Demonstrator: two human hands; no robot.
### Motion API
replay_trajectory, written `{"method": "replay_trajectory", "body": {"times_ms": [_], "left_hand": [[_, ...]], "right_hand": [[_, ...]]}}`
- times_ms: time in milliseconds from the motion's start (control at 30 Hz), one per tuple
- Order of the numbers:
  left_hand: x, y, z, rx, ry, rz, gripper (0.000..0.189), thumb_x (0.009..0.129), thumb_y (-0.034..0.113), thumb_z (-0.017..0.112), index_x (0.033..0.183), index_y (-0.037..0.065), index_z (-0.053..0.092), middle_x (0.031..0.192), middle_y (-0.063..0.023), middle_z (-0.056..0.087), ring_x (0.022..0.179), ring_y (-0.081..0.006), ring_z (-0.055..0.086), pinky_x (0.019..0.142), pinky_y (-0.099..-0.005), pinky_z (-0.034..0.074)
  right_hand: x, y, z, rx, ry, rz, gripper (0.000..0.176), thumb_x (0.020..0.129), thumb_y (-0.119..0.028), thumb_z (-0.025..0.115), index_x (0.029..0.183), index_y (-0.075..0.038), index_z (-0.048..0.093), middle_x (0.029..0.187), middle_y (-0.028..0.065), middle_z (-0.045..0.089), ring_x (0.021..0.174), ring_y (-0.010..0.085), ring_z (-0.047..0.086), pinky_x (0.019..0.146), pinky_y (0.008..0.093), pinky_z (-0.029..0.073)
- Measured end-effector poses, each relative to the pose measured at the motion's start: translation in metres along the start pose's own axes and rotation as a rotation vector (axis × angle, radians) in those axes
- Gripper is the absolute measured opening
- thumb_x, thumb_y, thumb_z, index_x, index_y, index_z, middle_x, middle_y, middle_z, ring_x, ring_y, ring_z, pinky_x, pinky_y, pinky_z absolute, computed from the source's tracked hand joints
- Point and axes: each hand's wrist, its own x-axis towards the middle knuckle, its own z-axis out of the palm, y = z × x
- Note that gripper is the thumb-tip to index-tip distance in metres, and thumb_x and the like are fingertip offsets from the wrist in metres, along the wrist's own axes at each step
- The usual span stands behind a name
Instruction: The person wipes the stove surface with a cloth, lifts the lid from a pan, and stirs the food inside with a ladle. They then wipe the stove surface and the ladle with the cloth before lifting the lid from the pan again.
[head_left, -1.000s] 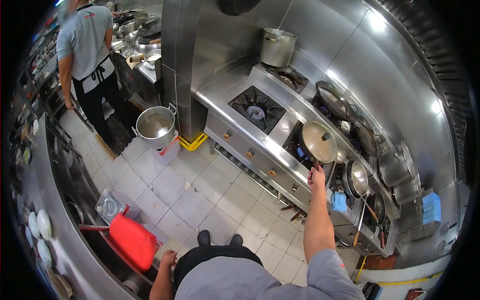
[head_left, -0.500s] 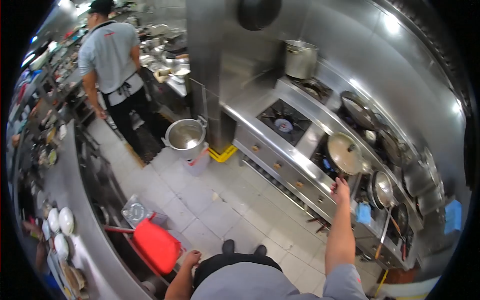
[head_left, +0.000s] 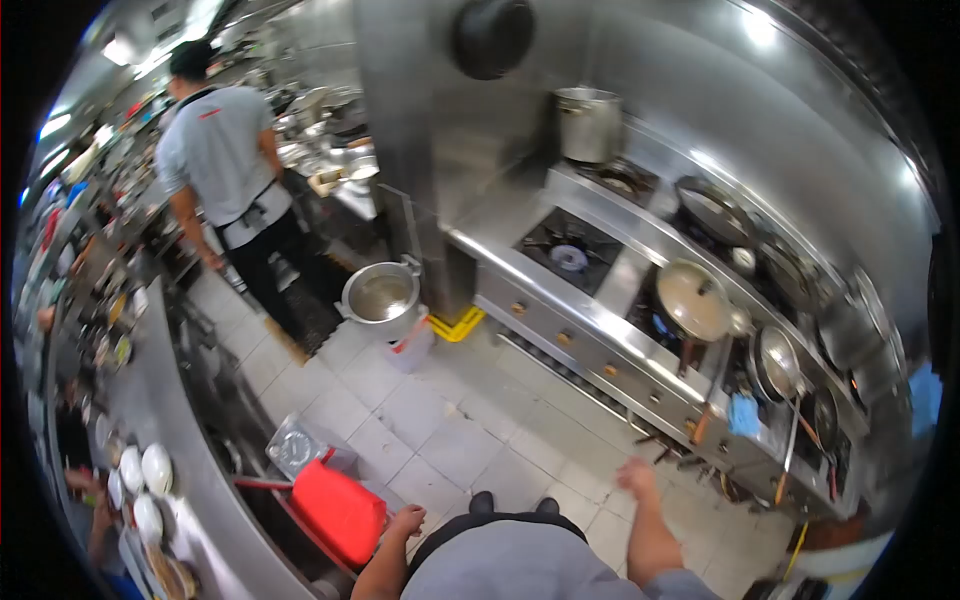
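Note:
My right hand (head_left: 636,476) is over the floor in front of the stove, slightly blurred, with loosely parted fingers and nothing in them. Up from it, a frying pan (head_left: 693,303) with pale contents and a dark utensil end in it sits on a burner, its handle pointing toward me. Blue flame (head_left: 661,325) shows at the pan's left edge. Low beside my body, my left hand (head_left: 408,520) has curled fingers and no visible object. The red plastic bin lid (head_left: 338,512) is just left of it.
Left runs a steel counter (head_left: 205,455) with white bowls (head_left: 157,469). A large pot (head_left: 381,294) stands on a bucket (head_left: 408,348). A co-worker (head_left: 225,165) stands beyond, back turned. More pans (head_left: 774,362) and a stockpot (head_left: 588,125) are on the stove (head_left: 560,318).
My right hand has let go of the frying pan's handle and drawn back toward my body. The pan stays on its burner. The view has shifted slightly.

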Motion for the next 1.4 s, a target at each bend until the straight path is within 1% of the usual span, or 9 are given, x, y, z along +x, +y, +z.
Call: {"method": "replay_trajectory", "body": {"times_ms": [100, 200, 367, 567, 733, 1000, 1200, 1267, 1400], "left_hand": [[-0.004, 0.0, 0.001, -0.03, -0.057, -0.013, 0.035, 0.082, 0.024, 0.052, 0.109, 0.001, 0.052, 0.074, -0.0087, 0.057, 0.045, -0.0176, 0.052, 0.04, -0.0304, 0.048], [0.002, -0.001, 0.005, 0.059, -0.085, -0.044, 0.035, 0.082, 0.024, 0.052, 0.109, 0.002, 0.051, 0.075, -0.0087, 0.057, 0.044, -0.018, 0.052, 0.04, -0.0306, 0.048], [0.019, -0.001, 0.01, 0.174, -0.175, -0.052, 0.034, 0.082, 0.026, 0.053, 0.107, 0.002, 0.052, 0.077, -0.0101, 0.058, 0.046, -0.019, 0.054, 0.041, -0.0311, 0.049], [0.028, 0.04, 0.018, 0.22, -0.117, 0.123, 0.036, 0.083, 0.025, 0.053, 0.111, 0.003, 0.051, 0.079, -0.0125, 0.06, 0.047, -0.0185, 0.055, 0.04, -0.0296, 0.048], [0.013, 0.056, 0.03, 0.148, -0.107, 0.132, 0.036, 0.083, 0.025, 0.054, 0.112, 0.004, 0.05, 0.079, -0.0122, 0.06, 0.047, -0.0183, 0.055, 0.04, -0.0292, 0.049], [-0.001, -0.023, 0.061, 0.306, -0.308, 0.082, 0.031, 0.085, 0.025, 0.053, 0.107, 0.003, 0.053, 0.07, -0.0076, 0.057, 0.05, -0.019, 0.055, 0.042, -0.0312, 0.047], [-0.049, -0.038, 0.083, 0.326, -0.163, 0.075, 0.032, 0.084, 0.026, 0.054, 0.105, 0.002, 0.056, 0.073, -0.0077, 0.059, 0.058, -0.0193, 0.057, 0.047, -0.03, 0.046], [-0.055, -0.047, 0.08, 0.494, -0.113, 0.321, 0.032, 0.08, 0.028, 0.054, 0.096, 0.003, 0.063, 0.081, -0.0131, 0.064, 0.072, -0.026, 0.063, 0.06, -0.0353, 0.05], [-0.074, -0.047, 0.079, 0.55, -0.054, 0.365, 0.035, 0.079, 0.031, 0.054, 0.097, 0.002, 0.063, 0.086, -0.0148, 0.065, 0.076, -0.0259, 0.063, 0.068, -0.0351, 0.049]], "right_hand": [[-0.04, 0.099, 0.015, -0.399, -0.345, 0.765, 0.035, 0.082, -0.034, 0.058, 0.107, -0.01, 0.054, 0.095, 0.0082, 0.06, 0.066, 0.0195, 0.062, 0.053, 0.0325, 0.052], [-0.077, 0.11, 0.015, -0.273, -0.385, 0.837, 0.04, 0.082, -0.038, 0.058, 0.111, -0.012, 0.051, 0.096, 0.0051, 0.06, 0.073, 0.0177, 0.061, 0.059, 0.034, 0.052], [-0.079, 0.073, -0.021, -0.177, 0.044, 0.448, 0.04, 0.083, -0.028, 0.057, 0.116, -0.008, 0.047, 0.093, 0.0101, 0.06, 0.066, 0.021, 0.06, 0.053, 0.0344, 0.05], [-0.085, 0.051, -0.004, -0.129, 0.076, 0.344, 0.042, 0.083, -0.03, 0.056, 0.118, -0.008, 0.047, 0.092, 0.0096, 0.059, 0.069, 0.0201, 0.06, 0.056, 0.0328, 0.05], [-0.097, 0.065, 0.027, -0.259, -0.235, 0.409, 0.047, 0.082, -0.031, 0.058, 0.122, -0.008, 0.046, 0.098, 0.0097, 0.06, 0.071, 0.0177, 0.06, 0.058, 0.0318, 0.051], [-0.134, 0.095, -0.034, -0.191, -0.075, 0.349, 0.043, 0.083, -0.028, 0.057, 0.12, -0.007, 0.047, 0.092, 0.0074, 0.059, 0.066, 0.0173, 0.06, 0.053, 0.0294, 0.05], [-0.183, 0.168, -0.086, -0.274, -0.114, 0.521, 0.04, 0.084, -0.027, 0.055, 0.117, -0.006, 0.048, 0.091, 0.0087, 0.06, 0.064, 0.0175, 0.06, 0.05, 0.0305, 0.049], [-0.193, 0.188, -0.089, -0.342, -0.171, 0.603, 0.04, 0.083, -0.027, 0.056, 0.117, -0.006, 0.048, 0.091, 0.0089, 0.06, 0.064, 0.0177, 0.06, 0.05, 0.0308, 0.05], [-0.206, 0.195, -0.085, -0.343, -0.156, 0.618, 0.04, 0.082, -0.029, 0.056, 0.115, -0.006, 0.05, 0.09, 0.0085, 0.061, 0.064, 0.0177, 0.061, 0.052, 0.031, 0.05]]}}
